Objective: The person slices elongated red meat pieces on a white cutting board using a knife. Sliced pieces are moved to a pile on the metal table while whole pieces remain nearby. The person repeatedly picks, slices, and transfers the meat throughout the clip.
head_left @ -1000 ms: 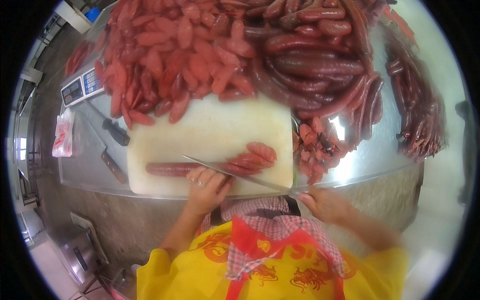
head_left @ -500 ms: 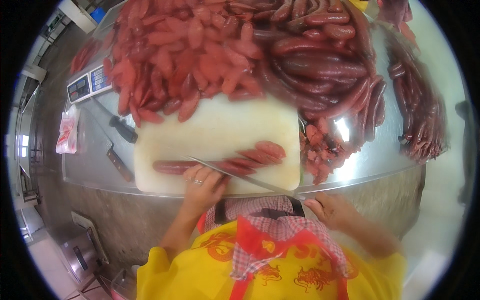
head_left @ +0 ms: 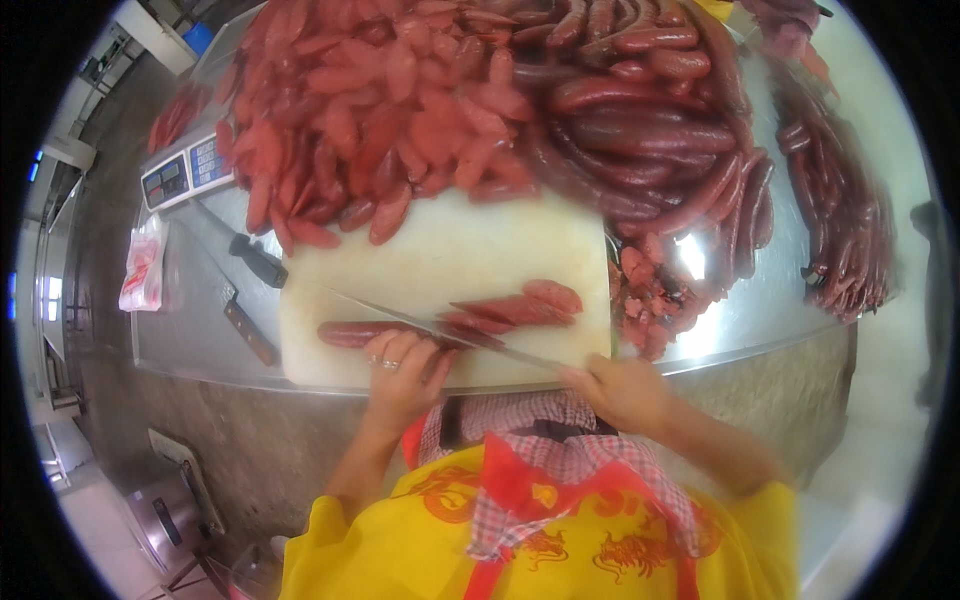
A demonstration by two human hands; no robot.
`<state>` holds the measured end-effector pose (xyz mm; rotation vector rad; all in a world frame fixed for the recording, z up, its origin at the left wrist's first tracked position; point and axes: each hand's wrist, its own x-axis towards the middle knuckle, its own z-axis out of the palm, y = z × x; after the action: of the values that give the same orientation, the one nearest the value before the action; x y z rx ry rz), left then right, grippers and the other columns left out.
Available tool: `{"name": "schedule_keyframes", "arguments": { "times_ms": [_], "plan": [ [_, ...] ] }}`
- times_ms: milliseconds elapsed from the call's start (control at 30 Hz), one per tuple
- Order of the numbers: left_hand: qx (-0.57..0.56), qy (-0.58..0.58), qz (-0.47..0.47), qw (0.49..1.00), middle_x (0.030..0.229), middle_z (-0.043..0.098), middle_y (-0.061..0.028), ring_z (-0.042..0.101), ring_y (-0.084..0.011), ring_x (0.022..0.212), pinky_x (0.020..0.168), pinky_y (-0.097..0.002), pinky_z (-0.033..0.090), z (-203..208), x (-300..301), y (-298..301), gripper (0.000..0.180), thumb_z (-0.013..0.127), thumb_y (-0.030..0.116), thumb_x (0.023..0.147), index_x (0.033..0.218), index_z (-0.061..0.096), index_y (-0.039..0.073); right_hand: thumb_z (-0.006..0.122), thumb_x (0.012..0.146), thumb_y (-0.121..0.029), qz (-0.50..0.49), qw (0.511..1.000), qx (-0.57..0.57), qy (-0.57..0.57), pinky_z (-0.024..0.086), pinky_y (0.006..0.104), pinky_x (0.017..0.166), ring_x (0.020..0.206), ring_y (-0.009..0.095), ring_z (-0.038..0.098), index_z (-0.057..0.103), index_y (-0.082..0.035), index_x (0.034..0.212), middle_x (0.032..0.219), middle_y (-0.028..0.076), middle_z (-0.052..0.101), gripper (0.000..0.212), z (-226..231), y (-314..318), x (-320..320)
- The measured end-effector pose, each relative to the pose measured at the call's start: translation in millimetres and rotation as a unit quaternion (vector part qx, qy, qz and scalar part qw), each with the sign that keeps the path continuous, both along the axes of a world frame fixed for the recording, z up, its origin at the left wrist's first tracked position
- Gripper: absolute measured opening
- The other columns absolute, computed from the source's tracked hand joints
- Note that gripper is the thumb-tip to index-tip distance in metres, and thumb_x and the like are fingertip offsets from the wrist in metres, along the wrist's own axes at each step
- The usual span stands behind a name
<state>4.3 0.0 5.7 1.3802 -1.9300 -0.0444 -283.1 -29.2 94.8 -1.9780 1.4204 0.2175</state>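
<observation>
On the white cutting board (head_left: 440, 240) lies a dark red sausage (head_left: 350, 333), its right part cut into slanted slices (head_left: 550, 297) that lean on one another. My left hand (head_left: 402, 370) has its fingers curled over the sausage's near side and presses it down. A long knife (head_left: 470, 340) slants across the sausage just right of those fingers, tip pointing far left. Its handle is wrapped in my right hand (head_left: 625, 392), at the board's near right edge. That fist covers most of the handle.
Behind the board rise heaped sausage slices (head_left: 380, 100) and whole sausages (head_left: 640, 130). Trimmed ends (head_left: 650, 300) lie to its right, a sausage bundle (head_left: 835, 200) beyond. Leftward are a black-handled tool (head_left: 258, 262), a wooden-handled knife (head_left: 250, 333), a scale (head_left: 188, 172) and a plastic packet (head_left: 143, 265).
My right hand has moved left and forward, pushing the knife farther across the sausage, so its tip reaches farther left. My left hand keeps its hold on the sausage.
</observation>
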Motion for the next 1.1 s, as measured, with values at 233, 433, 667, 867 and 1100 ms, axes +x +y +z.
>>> {"name": "schedule_keyframes", "arguments": {
  "times_ms": [233,433,667,867,1100],
  "plan": [
    [0.008,0.031,0.006,0.999,0.098,0.06,-0.0046,0.055,-0.0263,0.094,0.084,-0.0392,0.041,-3.4,2.6,0.3,0.036,0.082,0.008,0.063,0.094,0.065,0.011,0.047,0.099,-0.047,0.071,0.997,-0.021,-0.024,0.052,0.0486,0.061,0.066,0.042,0.064,0.064,0.0,0.081,0.067,0.023,0.063,0.053,33.5,12.9,-20.7],
    [0.025,0.028,-0.002,0.999,0.097,0.06,-0.0044,0.054,-0.0272,0.096,0.086,-0.0406,0.039,-5.3,5.8,3.2,0.035,0.082,0.012,0.066,0.095,0.064,0.013,0.041,0.1,-0.051,0.076,0.989,-0.075,-0.106,0.052,0.0504,0.061,0.066,0.043,0.064,0.065,0.003,0.083,0.07,0.023,0.064,0.061,-55.4,-22.6,72.3],
    [0.015,0.006,0.022,1.0,0.099,0.06,-0.0048,0.054,-0.0283,0.095,0.085,-0.0413,0.04,-4.3,28.4,7.1,0.035,0.081,0.01,0.065,0.095,0.063,0.012,0.049,0.098,-0.044,0.008,1.0,0.003,-0.021,0.05,0.0493,0.059,0.067,0.043,0.063,0.06,0.003,0.079,0.069,0.025,0.063,0.052,34.9,19.6,-0.5],
    [0.013,0.03,0.011,0.999,0.098,0.06,-0.0066,0.055,-0.0277,0.094,0.085,-0.0388,0.041,-5.7,28.0,4.1,0.034,0.081,0.007,0.063,0.093,0.064,0.009,0.05,0.097,-0.048,-0.014,1.0,-0.002,-0.024,0.051,0.0473,0.061,0.067,0.041,0.064,0.063,0.001,0.079,0.071,0.023,0.064,0.053,24.3,23.9,2.2],
    [0.008,0.035,0.009,0.999,0.096,0.06,-0.005,0.054,-0.0284,0.096,0.086,-0.0403,0.04,-4.0,35.4,6.8,0.031,0.079,0.01,0.067,0.093,0.063,0.012,0.043,0.101,-0.042,0.119,0.982,-0.094,-0.112,0.053,0.0474,0.064,0.071,0.041,0.065,0.063,0.002,0.086,0.076,0.023,0.065,0.051,-54.8,-16.1,92.7]
  ]
}}
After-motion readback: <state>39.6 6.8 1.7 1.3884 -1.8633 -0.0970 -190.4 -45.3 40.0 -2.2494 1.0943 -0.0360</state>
